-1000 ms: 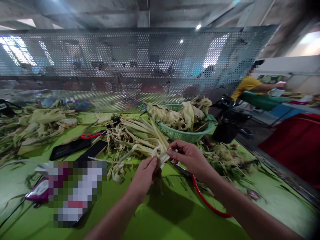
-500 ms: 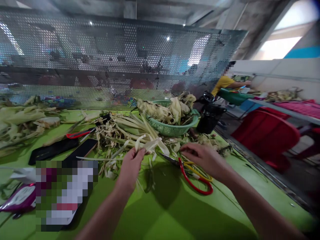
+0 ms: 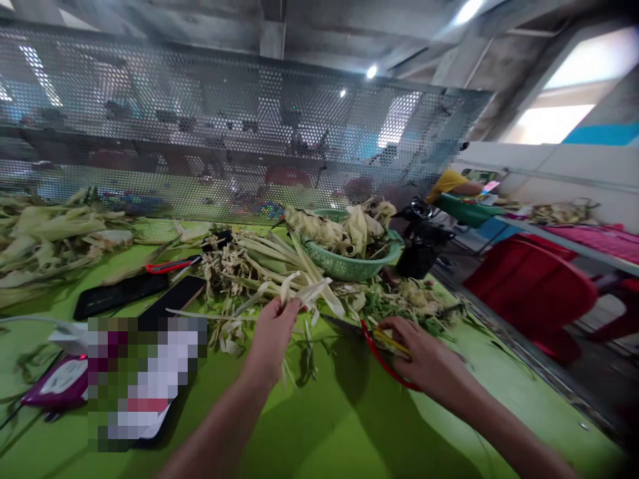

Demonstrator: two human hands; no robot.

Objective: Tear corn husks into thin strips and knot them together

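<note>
Between the thumb and fingers of my left hand (image 3: 273,336) are pale strips of corn husk (image 3: 312,291), fanned out to the right. My right hand (image 3: 424,352) has its fingers curled on the yellow handle of a pair of scissors (image 3: 375,352) with red and yellow handles. The scissors lie low over the green table, their dark blades pointing left towards the husk strips. Part of the handles is hidden by my fingers. Behind my hands is a heap of dried husk strips and scraps (image 3: 259,256).
A green plastic basket (image 3: 344,267) of husks stands behind the heap. More husks (image 3: 64,239) pile up at the left. Phones (image 3: 174,296), a red cutter knife (image 3: 172,266) and a purple packet (image 3: 57,386) lie left. A red chair (image 3: 529,286) and another person (image 3: 449,183) are at the right.
My right hand has come down onto the scissors and closed around their handle. My left hand keeps its pinch on the husk strips. The whole view has shifted slightly.
</note>
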